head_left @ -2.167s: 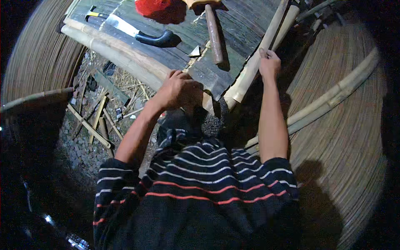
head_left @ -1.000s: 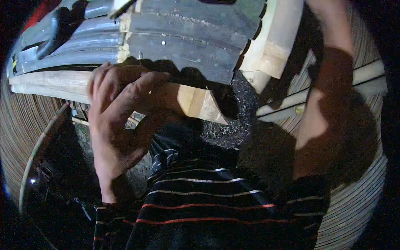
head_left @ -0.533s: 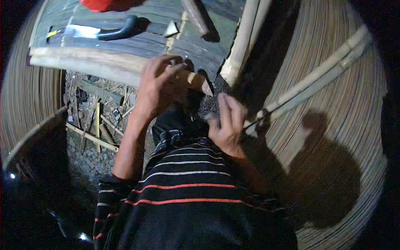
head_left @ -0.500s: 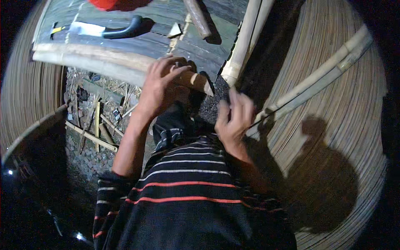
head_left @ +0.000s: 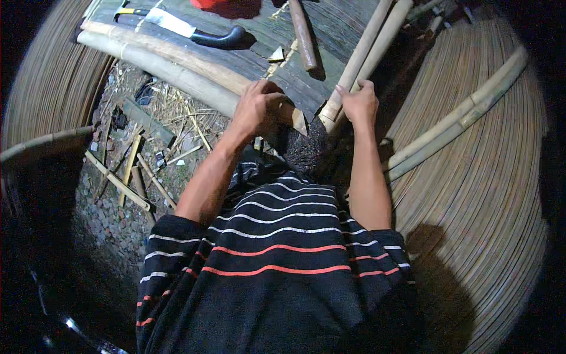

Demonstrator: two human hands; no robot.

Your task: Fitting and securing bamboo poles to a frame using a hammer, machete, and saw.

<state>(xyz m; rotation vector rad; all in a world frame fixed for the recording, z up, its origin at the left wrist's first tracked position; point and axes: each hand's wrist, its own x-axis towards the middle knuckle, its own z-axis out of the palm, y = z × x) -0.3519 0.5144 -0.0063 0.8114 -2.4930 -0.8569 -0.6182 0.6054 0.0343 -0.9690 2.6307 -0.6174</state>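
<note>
My left hand [head_left: 257, 107] is curled over the right end of a brown pole [head_left: 171, 54] that runs along the front edge of a low bamboo bench; its fingertips are partly hidden. Just past that hand, the pole's pale cut tip [head_left: 300, 122] shows. My right hand [head_left: 360, 104] hovers over or rests on two bamboo poles [head_left: 361, 56] at the bench's right side, fingers bent in toward the thumb. Whether anything is between those fingers cannot be made out. A dark, rough lump [head_left: 305, 148] lies below the pole tip, between my arms.
On the bench [head_left: 274, 26] lie a large knife with a black handle [head_left: 218, 39], a brown wooden stick [head_left: 303, 36], a small pale chip [head_left: 276, 55] and something red [head_left: 227, 6]. Bamboo scraps [head_left: 131, 168] litter the ground at left. Long bundled strips [head_left: 471, 177] stand at right.
My right hand has moved up and right, from beside the dark lump to the bamboo poles, its fingers drawing in. My left hand stays over the pole end. The whole view has shifted.
</note>
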